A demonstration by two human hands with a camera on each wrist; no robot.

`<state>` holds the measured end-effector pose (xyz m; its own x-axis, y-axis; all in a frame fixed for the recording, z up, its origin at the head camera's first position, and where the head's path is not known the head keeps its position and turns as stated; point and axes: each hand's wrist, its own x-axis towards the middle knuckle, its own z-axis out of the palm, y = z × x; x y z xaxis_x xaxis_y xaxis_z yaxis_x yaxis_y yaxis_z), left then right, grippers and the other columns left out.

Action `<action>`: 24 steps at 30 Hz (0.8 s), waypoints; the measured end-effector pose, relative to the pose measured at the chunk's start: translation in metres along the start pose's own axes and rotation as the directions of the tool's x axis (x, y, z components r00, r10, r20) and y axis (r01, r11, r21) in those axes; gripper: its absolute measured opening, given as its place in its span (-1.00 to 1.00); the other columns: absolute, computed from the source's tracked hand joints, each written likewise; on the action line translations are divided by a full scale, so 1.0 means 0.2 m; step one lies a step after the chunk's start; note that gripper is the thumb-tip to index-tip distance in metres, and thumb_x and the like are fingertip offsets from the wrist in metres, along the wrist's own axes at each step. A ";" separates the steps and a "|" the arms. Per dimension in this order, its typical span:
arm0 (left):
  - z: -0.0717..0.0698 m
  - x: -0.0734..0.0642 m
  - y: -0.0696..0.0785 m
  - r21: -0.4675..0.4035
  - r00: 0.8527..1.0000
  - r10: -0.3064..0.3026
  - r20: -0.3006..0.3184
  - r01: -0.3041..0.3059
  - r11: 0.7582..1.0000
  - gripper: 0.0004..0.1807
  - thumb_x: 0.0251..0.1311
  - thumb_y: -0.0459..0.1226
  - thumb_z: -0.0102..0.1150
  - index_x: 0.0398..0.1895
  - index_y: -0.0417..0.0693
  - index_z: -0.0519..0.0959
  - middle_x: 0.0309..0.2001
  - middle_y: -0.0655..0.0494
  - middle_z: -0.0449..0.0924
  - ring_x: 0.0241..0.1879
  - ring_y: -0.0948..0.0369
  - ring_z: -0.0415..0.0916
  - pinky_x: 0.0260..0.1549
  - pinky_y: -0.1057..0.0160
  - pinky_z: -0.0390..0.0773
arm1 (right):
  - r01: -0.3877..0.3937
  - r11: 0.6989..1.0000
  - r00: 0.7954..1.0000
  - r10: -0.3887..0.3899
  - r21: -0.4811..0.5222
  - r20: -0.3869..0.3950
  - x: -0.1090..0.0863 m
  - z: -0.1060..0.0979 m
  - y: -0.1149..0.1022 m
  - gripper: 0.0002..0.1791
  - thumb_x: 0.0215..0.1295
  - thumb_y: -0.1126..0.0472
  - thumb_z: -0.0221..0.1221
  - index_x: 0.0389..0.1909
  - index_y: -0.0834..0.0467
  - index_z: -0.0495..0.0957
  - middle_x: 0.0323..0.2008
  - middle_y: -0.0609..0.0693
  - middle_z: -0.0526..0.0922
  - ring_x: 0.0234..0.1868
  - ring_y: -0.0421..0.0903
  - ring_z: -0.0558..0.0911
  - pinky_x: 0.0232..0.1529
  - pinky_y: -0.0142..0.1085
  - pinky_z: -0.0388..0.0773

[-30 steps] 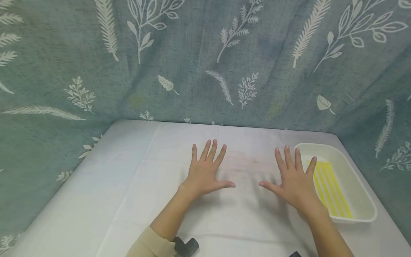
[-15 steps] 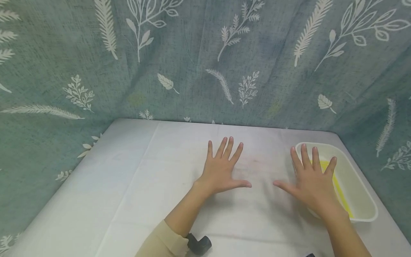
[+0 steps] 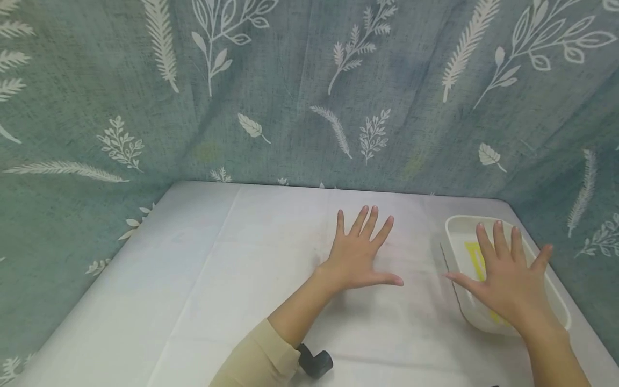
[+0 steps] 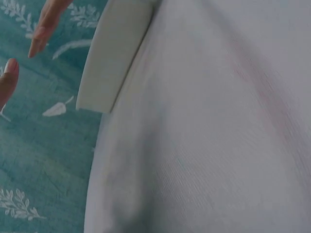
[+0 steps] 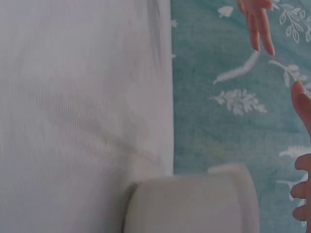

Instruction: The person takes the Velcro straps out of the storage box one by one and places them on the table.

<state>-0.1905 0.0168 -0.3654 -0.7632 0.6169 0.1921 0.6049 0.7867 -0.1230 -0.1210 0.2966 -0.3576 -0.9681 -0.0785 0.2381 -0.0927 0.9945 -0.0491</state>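
Both hands are spread wide with straight fingers and hold nothing. My left hand (image 3: 355, 258) is above the white table cover, right of the middle in the head view. My right hand (image 3: 515, 282) hovers over a white plastic tray (image 3: 454, 231) at the right and hides much of it. A flat yellow slotted or striped piece (image 3: 476, 258) shows in the tray, partly behind the hand. The left wrist view catches my left thumb (image 4: 8, 80) at its edge and the tray's side (image 4: 114, 58). In the right wrist view the tray (image 5: 189, 206) lies at the bottom.
A table with a white cloth (image 3: 217, 285) fills the lower view. Behind and beside it hangs a green-blue curtain (image 3: 290, 118) with white leaf patterns. A dark device (image 3: 316, 363) is at my left wrist, by a beige sleeve (image 3: 266, 352).
Both hands have moved to the right, fingers still spread. The right hand has gone from the tray's left edge to over the tray. The tray has stayed in place.
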 end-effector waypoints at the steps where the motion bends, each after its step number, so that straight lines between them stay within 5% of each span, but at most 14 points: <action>1: -0.01 0.01 0.01 0.003 1.000 0.005 0.002 -0.005 1.000 0.24 -0.15 0.61 -0.29 0.50 0.22 -0.39 0.51 -0.03 -0.41 0.49 0.03 -0.41 0.27 -0.37 -0.33 | -0.003 1.000 1.000 0.003 0.001 0.001 -0.01 -0.01 0.02 0.19 0.07 -0.48 0.05 0.49 0.15 -0.23 0.43 0.41 -0.22 0.41 0.40 -0.32 0.09 0.38 -0.73; 17: 0.01 0.16 0.17 -0.121 0.992 0.054 0.113 -0.040 0.992 0.22 -0.14 0.61 -0.29 0.43 0.32 -0.58 0.51 0.04 -0.49 0.47 0.11 -0.60 0.26 -0.38 -0.31 | -0.112 0.994 0.994 0.112 -0.014 0.012 -0.11 -0.05 0.29 0.24 0.05 -0.46 0.09 0.48 0.19 -0.29 0.38 0.48 -0.35 0.37 0.44 -0.41 0.07 0.43 -0.70; 24: 0.05 0.21 0.25 -0.354 0.983 0.078 0.165 -0.015 0.935 0.21 -0.08 0.52 -0.11 0.41 0.38 -0.60 0.50 0.04 -0.56 0.46 0.14 -0.63 0.33 -0.26 -0.26 | -0.064 0.993 0.995 0.071 0.103 -0.064 -0.14 -0.03 0.41 0.10 0.12 -0.31 0.17 0.46 0.20 -0.12 0.40 0.43 -0.32 0.36 0.47 -0.35 0.09 0.38 -0.72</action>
<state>-0.1954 0.0823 -0.3733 -0.7406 0.6717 0.0186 0.6574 0.7185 0.2270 -0.0998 0.3805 -0.3627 -0.9553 -0.0031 0.2957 -0.0540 0.9850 -0.1639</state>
